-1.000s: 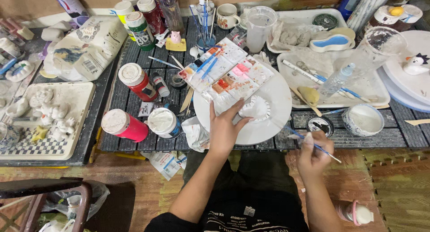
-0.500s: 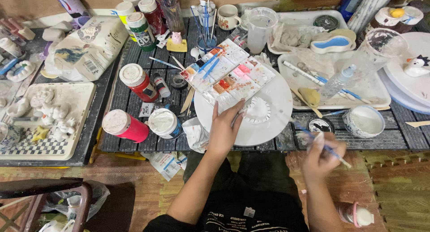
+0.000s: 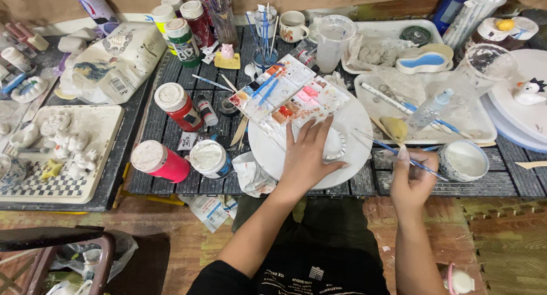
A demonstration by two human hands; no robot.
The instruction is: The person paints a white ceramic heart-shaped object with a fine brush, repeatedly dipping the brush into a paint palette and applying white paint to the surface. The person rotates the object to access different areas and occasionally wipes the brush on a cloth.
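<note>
While left hand fingers spread on white plate, right hand pinches paintbrush.

Single head-worn view, looking steeply down and forward over the tabletop from close range (wearer's lap at the lower edge).

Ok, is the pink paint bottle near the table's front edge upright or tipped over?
Tipped over. The pink paint bottle lies on its side on the slatted table, white cap pointing left, beside an upright white-lidded jar.
</note>
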